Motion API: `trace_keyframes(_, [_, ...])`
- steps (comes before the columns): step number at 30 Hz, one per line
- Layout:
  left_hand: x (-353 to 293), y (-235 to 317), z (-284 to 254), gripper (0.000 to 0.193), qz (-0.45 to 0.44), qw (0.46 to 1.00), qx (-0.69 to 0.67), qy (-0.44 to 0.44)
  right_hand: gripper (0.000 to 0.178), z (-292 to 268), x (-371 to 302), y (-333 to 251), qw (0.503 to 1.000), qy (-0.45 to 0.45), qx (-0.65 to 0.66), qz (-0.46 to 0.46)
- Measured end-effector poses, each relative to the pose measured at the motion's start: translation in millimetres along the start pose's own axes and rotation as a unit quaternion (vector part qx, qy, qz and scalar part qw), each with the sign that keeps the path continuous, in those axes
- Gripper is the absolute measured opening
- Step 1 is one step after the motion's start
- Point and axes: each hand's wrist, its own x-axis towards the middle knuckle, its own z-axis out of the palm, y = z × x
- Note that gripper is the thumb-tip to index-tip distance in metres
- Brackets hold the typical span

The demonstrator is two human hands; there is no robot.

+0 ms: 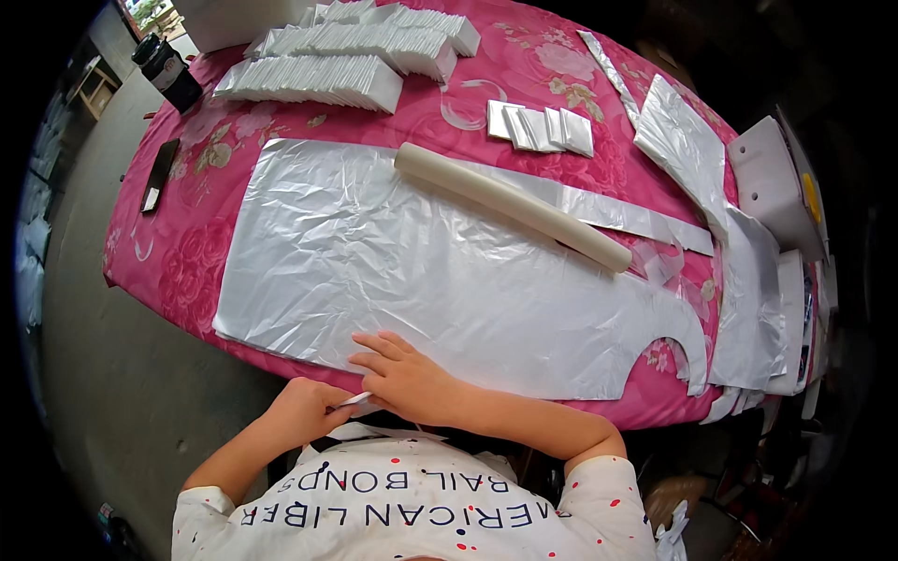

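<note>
Head: left fingers pinch plastic; right fingers spread.

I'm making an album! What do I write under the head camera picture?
Left hand pinches a white piece beside the right hand while a roll lies across shiny sheets on pink cloth.

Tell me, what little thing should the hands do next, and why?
Perhaps the left hand should hold steady while the right hand smooths the thin white piece: the left pinches it, the right is close by, and small white squares lie farther back on the pink tablecloth.
</note>
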Motion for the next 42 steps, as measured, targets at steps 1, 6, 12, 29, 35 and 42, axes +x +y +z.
trace_keyframes(1, [3.8, 2.8, -4.6, 0.024, 0.061, 0.996, 0.020, 0.054, 0.017, -14.4, -3.1, 12.6, 1.000, 0.001, -0.006, -0.023])
trace_keyframes(6, [35.7, 35.7, -33.9, 0.040, 0.128, 0.969, -0.033, 0.208, 0.017, -134.9, -16.2, 113.5, 0.912, 0.355, 0.006, 0.206])
trace_keyframes(12, [67.3, 54.7, -21.6, 0.044, 0.215, 0.963, -0.007, 0.160, 0.035, -258.1, -55.2, 239.8, 0.770, 0.374, -0.269, 0.441])
trace_keyframes(29, [134.2, 89.2, 31.5, 0.078, 0.309, 0.933, 0.042, 0.179, 0.054, -79.6, -133.6, 4.0, 0.937, 0.182, -0.092, 0.284])
trace_keyframes(35, [159.1, 110.4, 56.5, 0.082, 0.330, 0.920, 0.090, 0.191, 0.051, -95.4, -216.2, 39.0, 0.866, 0.203, -0.265, 0.373])
trace_keyframes(42, [163.2, 129.5, 54.5, 0.078, 0.326, 0.923, 0.129, 0.161, 0.029, -147.2, -379.8, 77.7, 0.647, 0.396, -0.383, 0.528])
